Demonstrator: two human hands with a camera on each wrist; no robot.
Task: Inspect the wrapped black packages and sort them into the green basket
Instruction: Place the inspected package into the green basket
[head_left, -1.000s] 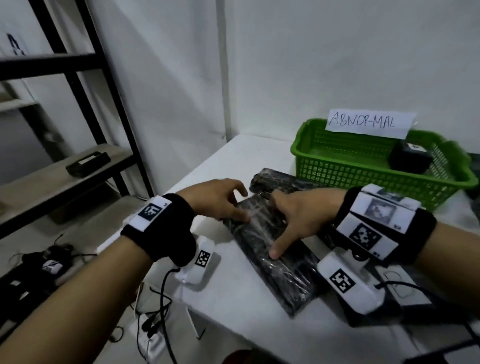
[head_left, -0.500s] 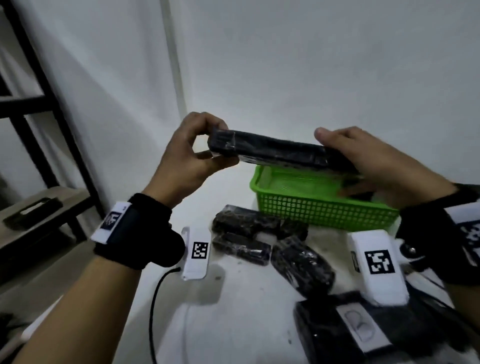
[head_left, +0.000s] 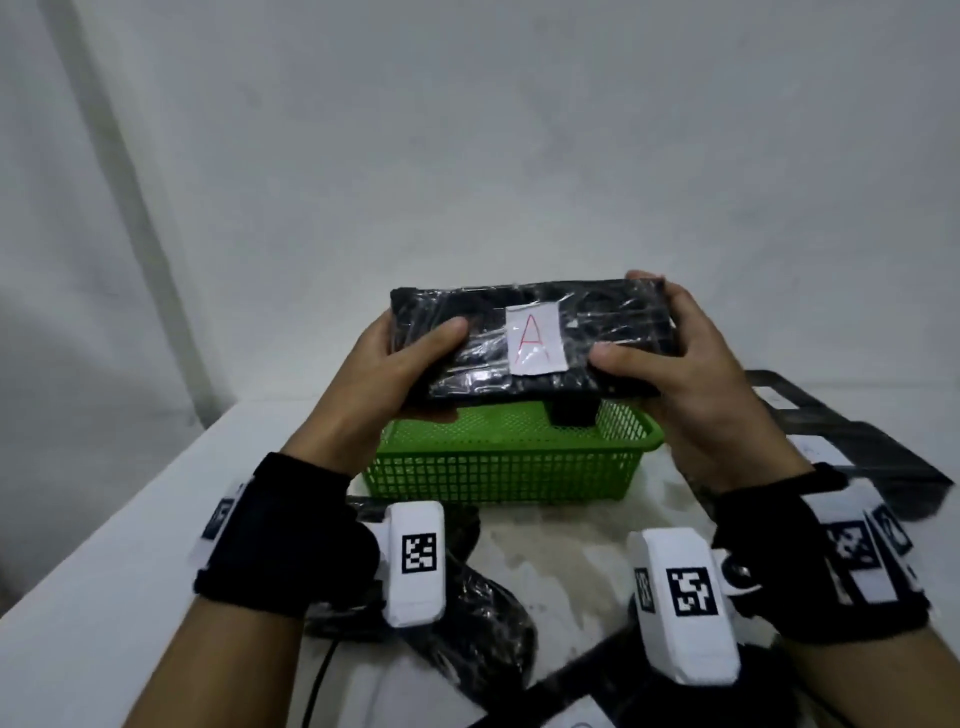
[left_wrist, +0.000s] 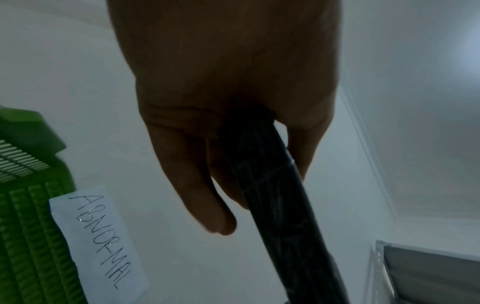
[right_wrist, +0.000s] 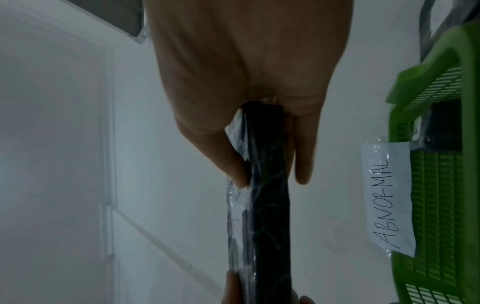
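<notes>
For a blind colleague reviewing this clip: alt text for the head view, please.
Both hands, left hand and right hand, hold a wrapped black package with a white label marked "A" above a green basket on a white table.

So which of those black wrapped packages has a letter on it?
The plastic-wrapped black package held in both hands above the green basket: its white label shows a red A.

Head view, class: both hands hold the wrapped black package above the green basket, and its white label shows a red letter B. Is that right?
One detail is wrong. The head view shows a red letter A on the white label. The rest stands: left hand and right hand hold the wrapped black package above the green basket.
</notes>
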